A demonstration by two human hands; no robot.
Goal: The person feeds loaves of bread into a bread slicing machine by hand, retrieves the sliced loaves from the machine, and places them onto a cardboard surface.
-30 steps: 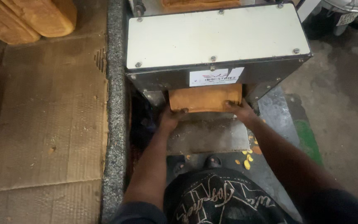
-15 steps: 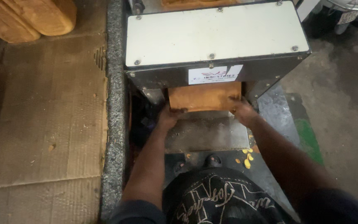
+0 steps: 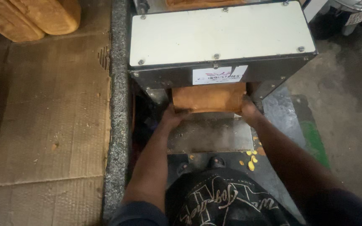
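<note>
Bread loaf (image 3: 209, 98), brown and rectangular, is seen sticking out of the near opening of a metal slicing machine (image 3: 221, 39), above a steel tray (image 3: 209, 134). Left hand (image 3: 173, 118) is pressed against the loaf's left near corner, fingers curled round it; right hand (image 3: 249, 113) is clamped on the right near corner. Both hands are closed on the loaf, no gap seen. Step judged: loaf being drawn from or steadied at the machine mouth. Next move is judged to call for an even grip from both sides and a straight path along the tray, so the loaf is not skewed or crumbled. Yellow crumbs (image 3: 251, 161) are scattered near right of the tray. Cardboard sheet (image 3: 42, 125) is laid on the left, with more loaves (image 3: 42, 16) at far left. Compared with a second ago, hands are spread slightly wider at the corners and the view is shifted a little; loaf position looks unchanged.
</note>
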